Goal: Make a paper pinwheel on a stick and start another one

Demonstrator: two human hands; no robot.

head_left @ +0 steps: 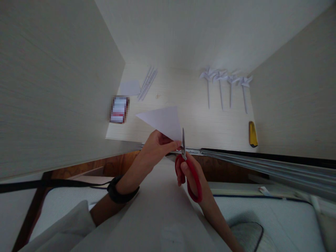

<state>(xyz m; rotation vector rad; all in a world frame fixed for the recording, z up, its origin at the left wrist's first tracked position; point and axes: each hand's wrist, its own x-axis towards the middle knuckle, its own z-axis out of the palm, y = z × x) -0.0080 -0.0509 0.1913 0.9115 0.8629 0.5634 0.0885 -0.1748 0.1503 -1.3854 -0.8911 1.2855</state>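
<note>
My left hand [160, 143] pinches the lower edge of a white sheet of paper [166, 120], which is folded to a triangle with a point toward the left. Red-handled scissors [193, 182] are in my right hand [194, 171], fingers through the loops. Their blades point away from me at the right edge of the paper, close to my left thumb. Whether the blades are cutting into the paper is hard to see. A black band is around my left wrist.
Several paper pinwheels [220, 78] on sticks lie at the back right. Several white sticks [147, 83] and a flat paper piece [130, 88] lie back left, near tiny bits [158, 95]. A blurred phone-like object [119, 109] is left; a yellow tool [252, 134] is right. Panels enclose the surface.
</note>
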